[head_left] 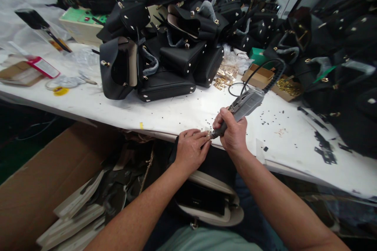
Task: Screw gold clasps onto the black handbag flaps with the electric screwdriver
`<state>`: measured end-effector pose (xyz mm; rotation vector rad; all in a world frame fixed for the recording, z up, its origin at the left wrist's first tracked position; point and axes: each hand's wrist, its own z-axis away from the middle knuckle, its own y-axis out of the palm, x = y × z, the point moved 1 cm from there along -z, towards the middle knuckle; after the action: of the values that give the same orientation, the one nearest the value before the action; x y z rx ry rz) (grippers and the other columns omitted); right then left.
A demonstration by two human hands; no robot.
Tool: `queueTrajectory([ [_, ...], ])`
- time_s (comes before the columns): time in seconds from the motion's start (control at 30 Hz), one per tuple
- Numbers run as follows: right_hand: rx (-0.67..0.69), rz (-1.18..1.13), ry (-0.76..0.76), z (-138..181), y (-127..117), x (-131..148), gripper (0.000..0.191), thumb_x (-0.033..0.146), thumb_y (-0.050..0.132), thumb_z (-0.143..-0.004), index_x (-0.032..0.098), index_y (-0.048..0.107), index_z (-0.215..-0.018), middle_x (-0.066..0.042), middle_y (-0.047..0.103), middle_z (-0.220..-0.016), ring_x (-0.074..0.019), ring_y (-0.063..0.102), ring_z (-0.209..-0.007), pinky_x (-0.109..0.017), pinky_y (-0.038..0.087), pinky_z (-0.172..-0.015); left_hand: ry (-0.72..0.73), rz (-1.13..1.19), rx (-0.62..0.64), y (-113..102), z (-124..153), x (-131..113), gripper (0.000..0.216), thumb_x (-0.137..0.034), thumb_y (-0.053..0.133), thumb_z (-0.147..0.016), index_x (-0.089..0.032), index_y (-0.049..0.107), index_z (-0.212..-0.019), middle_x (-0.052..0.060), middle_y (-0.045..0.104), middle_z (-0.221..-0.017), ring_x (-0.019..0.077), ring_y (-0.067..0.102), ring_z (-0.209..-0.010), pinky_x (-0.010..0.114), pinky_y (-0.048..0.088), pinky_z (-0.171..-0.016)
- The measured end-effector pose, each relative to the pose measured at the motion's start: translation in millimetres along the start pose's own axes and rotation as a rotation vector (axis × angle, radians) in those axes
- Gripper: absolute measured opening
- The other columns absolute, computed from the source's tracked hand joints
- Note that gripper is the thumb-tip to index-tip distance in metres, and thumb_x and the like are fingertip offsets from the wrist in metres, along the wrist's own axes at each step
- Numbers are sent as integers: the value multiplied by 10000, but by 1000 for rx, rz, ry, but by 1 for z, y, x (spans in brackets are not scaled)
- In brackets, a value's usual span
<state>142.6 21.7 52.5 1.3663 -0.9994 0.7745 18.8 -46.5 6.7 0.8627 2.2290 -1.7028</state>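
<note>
My right hand (235,131) is wrapped around a grey and black electric screwdriver (247,104), tilted with its tip down and to the left. The tip meets a small gold-coloured fitting (209,133) at the table's front edge. Right beside that fitting, my left hand (193,149) is closed over the black handbag (219,164), fingertips close to the screwdriver tip. The handbag rests against my lap and the table edge, its beige-lined mouth open towards me. My left fingers partly hide the fitting.
Several black handbags (167,84) are piled across the back of the white table (165,113). Gold metal parts (225,76) and an open carton of small brass pieces (287,88) lie behind the screwdriver. A large cardboard box (55,164) stands at lower left.
</note>
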Motion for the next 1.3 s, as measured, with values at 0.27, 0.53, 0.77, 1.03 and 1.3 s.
queueTrajectory([
  [0.27, 11, 56, -17, 2, 1, -1, 352, 406, 758, -792, 187, 538, -626, 32, 537, -496, -100, 479, -416, -217, 397, -401, 3, 2, 5, 2, 1, 2, 226, -339, 550, -997, -310, 723, -1140, -25, 730, -1212, 230, 581, -1181, 458, 386, -978],
  [0.53, 11, 79, -26, 2, 0, -3, 350, 398, 742, -801, 189, 528, -620, 35, 532, -491, -100, 478, -417, -218, 398, -410, -2, 0, 1, 1, 0, 1, 205, -336, 579, -983, -327, 731, -1121, -24, 734, -1201, 226, 590, -1175, 449, 385, -970],
  [0.77, -30, 103, -62, -4, -6, -1, 345, 393, 738, -806, 185, 537, -618, 33, 534, -492, -106, 489, -429, -222, 418, -427, -34, 16, 5, 2, 0, 2, 188, -365, 641, -948, -318, 731, -1106, -28, 733, -1204, 232, 576, -1187, 454, 367, -1004],
  [1.03, -56, 168, -77, -8, -11, -6, 348, 422, 738, -801, 183, 550, -631, 29, 544, -500, -109, 499, -437, -223, 426, -434, -93, -2, 5, 2, -2, 0, 287, -341, 720, -885, -291, 674, -1163, -6, 749, -1107, 242, 587, -1148, 440, 386, -945],
  [1.3, -43, 226, -30, -6, -8, -16, 374, 453, 740, -780, 186, 549, -601, 17, 558, -491, -107, 493, -420, -221, 420, -423, -98, -13, -11, 1, -3, -2, 339, -328, 743, -861, -281, 655, -1185, 14, 737, -1082, 237, 602, -1117, 432, 395, -930],
])
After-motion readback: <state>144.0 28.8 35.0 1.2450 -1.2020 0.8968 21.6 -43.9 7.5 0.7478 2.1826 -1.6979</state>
